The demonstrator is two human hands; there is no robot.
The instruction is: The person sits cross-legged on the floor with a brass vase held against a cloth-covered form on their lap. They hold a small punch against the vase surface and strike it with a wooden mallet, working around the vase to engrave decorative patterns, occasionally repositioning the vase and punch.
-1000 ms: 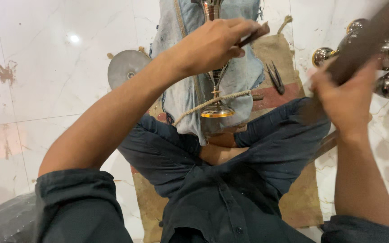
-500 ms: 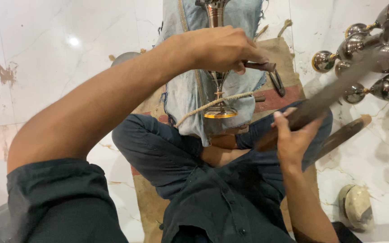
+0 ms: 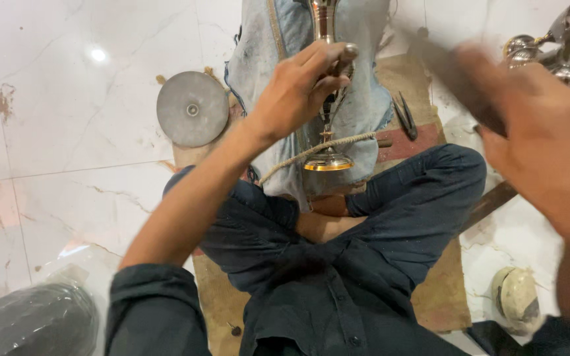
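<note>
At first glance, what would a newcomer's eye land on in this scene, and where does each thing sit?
The left hand at top centre grips a shiny brass stem that rises from a round brass base, with a rope across it. The right hand, blurred, fills the right side, holding a long dark tool. A round grey metal disc lies on the white floor to the left.

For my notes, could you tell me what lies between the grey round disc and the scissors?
In the head view, the pale blue cloth and upright metal stem, gripped by the left hand.
</note>
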